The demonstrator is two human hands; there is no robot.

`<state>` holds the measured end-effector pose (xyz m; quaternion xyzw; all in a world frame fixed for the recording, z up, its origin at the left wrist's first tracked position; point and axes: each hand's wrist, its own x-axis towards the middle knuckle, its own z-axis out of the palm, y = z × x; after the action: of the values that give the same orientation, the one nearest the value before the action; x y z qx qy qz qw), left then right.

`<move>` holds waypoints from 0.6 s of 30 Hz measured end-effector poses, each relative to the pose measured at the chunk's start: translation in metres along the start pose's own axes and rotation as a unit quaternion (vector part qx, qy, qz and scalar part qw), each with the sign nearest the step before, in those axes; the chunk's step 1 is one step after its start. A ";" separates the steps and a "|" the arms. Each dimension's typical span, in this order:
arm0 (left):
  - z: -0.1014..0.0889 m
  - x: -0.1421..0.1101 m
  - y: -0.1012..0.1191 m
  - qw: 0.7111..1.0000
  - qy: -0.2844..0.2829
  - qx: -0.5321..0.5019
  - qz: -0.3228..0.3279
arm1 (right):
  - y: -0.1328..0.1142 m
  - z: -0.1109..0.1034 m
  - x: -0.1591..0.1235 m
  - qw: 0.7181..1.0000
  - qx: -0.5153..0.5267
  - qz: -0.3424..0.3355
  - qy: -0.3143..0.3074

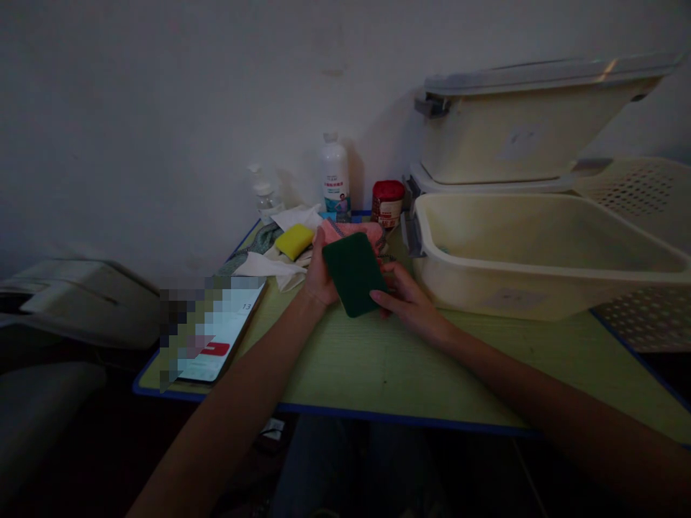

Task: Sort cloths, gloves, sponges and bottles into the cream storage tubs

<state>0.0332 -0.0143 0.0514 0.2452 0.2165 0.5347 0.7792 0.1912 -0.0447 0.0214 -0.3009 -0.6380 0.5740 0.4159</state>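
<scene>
Tabletop (432, 381), pale green and blue-edged, spreads beneath my left hand (322, 279) and right hand (407, 298). An open cream bin (486, 289) stands just right of my right hand, with a lidded bin (475, 140) behind it, farther from me. A lit-screened device (237, 338), partly blurred, lies left of my left hand. A white bottle (335, 176) stands upright beyond both hands. Between them is a dark green pad (353, 273), tilted: my left hand grips its left side, my right hand pinches its lower right edge. Beyond my left hand sits a yellow sponge (294, 242).
</scene>
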 end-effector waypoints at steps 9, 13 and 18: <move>0.005 -0.002 0.000 0.998 0.043 0.031 -0.046 | -0.001 0.002 -0.003 0.999 -0.042 -0.021 -0.012; 0.006 -0.001 -0.002 0.998 0.036 0.022 -0.042 | 0.000 0.003 -0.004 0.998 -0.056 -0.020 -0.001; 0.006 0.000 -0.005 0.998 0.021 0.013 -0.051 | -0.004 0.007 -0.005 0.999 -0.042 -0.033 -0.009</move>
<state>0.0403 -0.0163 0.0529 0.2325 0.2520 0.4964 0.7975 0.1880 -0.0533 0.0240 -0.2918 -0.6748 0.5350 0.4163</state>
